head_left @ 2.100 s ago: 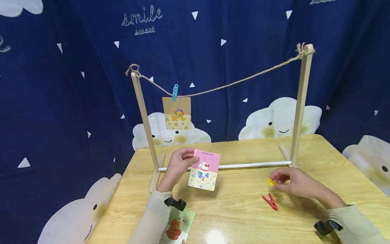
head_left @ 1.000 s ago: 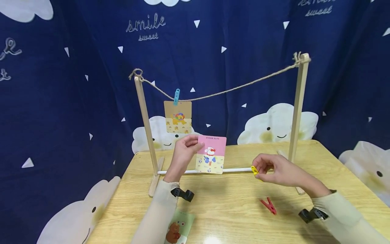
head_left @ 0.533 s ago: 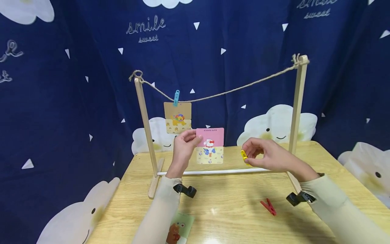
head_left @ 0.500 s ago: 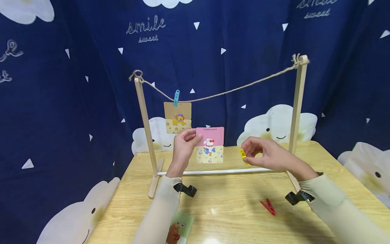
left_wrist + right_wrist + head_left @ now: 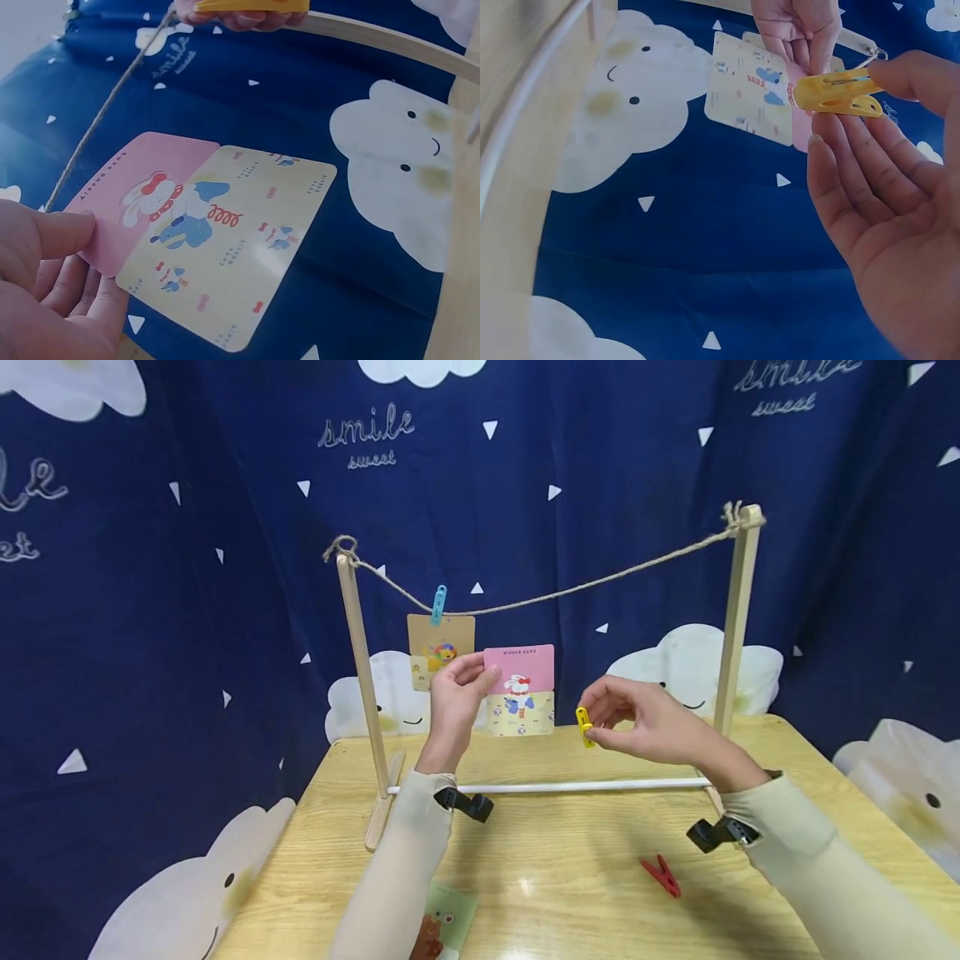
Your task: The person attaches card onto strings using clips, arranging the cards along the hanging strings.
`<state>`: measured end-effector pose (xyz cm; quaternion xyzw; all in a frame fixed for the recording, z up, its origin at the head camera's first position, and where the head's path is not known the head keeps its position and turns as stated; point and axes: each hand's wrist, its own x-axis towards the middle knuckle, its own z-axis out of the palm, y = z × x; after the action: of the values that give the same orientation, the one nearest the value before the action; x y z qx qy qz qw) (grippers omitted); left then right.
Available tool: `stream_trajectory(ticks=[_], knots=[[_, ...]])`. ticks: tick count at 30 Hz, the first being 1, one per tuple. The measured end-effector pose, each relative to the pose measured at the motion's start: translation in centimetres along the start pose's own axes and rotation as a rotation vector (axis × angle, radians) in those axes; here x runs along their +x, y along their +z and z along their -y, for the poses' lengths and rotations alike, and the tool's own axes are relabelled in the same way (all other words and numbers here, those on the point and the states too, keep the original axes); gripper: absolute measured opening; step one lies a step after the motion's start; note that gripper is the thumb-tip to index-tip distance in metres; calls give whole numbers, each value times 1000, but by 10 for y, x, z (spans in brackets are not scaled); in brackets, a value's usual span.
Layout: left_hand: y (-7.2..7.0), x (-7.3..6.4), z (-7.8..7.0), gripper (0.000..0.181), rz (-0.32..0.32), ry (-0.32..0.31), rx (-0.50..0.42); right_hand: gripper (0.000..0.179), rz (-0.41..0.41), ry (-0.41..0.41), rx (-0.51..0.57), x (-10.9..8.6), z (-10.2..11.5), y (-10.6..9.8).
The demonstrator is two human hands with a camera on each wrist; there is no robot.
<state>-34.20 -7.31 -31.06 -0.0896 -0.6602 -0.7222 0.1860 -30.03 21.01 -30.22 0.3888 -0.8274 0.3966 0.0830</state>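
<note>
My left hand [image 5: 459,697] pinches the upper left edge of a pink and cream rabbit card [image 5: 520,691], held upright just below the rope [image 5: 577,588]. In the left wrist view, thumb and fingers grip the pink end of the card. To its right, my right hand [image 5: 648,718] pinches a yellow clothespin [image 5: 585,727] between thumb and fingertips; the right wrist view shows the clothespin [image 5: 840,93] lengthwise between them. A tan lion card [image 5: 441,635] hangs from the rope by a blue clothespin [image 5: 439,605], partly hidden behind my left hand.
The rope is tied between two wooden posts [image 5: 362,672], joined low down by a white rod [image 5: 585,787]. A red clothespin [image 5: 662,877] lies on the wooden table [image 5: 570,893] at the right. Under my left forearm, a green bear card [image 5: 450,917] lies partly covered.
Both hands have risen toward the rope with the rabbit card and the yellow clothespin. The right hand has also moved left, closer to the card. The left hand now covers part of the lion card.
</note>
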Motion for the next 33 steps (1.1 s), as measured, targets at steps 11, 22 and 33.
stream_trajectory(ticks=[11,22,33], knots=[[13,12,-13,27,14,-16,-67,27,-56,3,-124,24,22,-23],[22,20,-12,24,7,-5,-82,27,-262,-99,-204,50,37,-30],[26,22,-15,24,12,3,-91,27,-327,-70,-214,87,53,-45]])
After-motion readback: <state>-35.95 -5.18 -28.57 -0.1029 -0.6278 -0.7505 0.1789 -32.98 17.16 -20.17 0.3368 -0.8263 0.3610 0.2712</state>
